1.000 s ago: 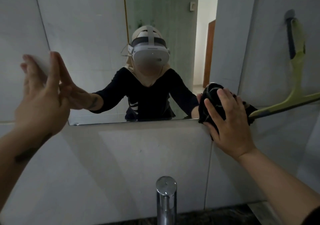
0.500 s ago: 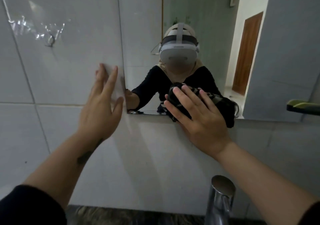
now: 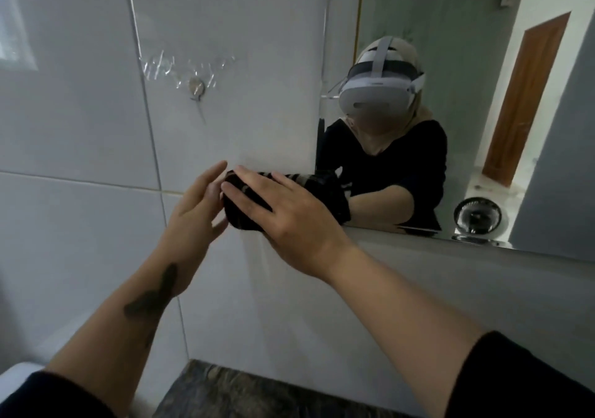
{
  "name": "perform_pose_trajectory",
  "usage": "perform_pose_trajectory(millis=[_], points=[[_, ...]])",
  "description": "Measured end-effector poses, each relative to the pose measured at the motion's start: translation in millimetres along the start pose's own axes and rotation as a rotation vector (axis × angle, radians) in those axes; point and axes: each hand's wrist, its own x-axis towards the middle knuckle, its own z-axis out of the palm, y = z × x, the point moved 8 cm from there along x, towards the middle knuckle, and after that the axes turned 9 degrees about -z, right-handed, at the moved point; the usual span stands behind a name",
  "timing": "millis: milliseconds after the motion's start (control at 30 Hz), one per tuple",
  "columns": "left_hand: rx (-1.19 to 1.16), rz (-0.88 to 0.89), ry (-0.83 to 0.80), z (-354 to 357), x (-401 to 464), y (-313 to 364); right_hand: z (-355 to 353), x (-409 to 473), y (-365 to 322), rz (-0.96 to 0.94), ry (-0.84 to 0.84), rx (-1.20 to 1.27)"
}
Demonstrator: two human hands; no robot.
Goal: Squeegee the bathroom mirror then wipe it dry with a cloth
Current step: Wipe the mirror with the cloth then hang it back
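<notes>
The bathroom mirror (image 3: 467, 63) fills the upper right of the head view, its lower left corner near the middle. My right hand (image 3: 289, 218) presses a dark striped cloth (image 3: 325, 189) flat against the wall at that corner, part of the cloth on the tile left of the mirror's edge. My left hand (image 3: 196, 211) is open, fingers spread, just left of the cloth with its fingertips close to it. The squeegee is out of view.
White wall tiles (image 3: 80, 111) surround the mirror, with a small hook and clear tape (image 3: 197, 87) on the left. A dark stone counter (image 3: 257, 395) lies below. The mirror reflects a tap (image 3: 476, 221), a wooden door and the person.
My right hand slid the cloth left along the mirror's bottom edge to its lower left corner. My left hand came off the wall and moved next to the cloth. The view swung left.
</notes>
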Motion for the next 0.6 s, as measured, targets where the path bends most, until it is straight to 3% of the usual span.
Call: perform_pose_trajectory(millis=[167,433,600], points=[[-0.132,-0.085,-0.149,-38,-1,23,-19,50,-16,0.037,0.106,0.244],[0.144,0.021,0.192,-70,13,93,-41,98,19,0.092,-0.026,0.112],[0.463,0.072,0.216,-78,36,119,-50,119,44,0.122,-0.104,0.089]])
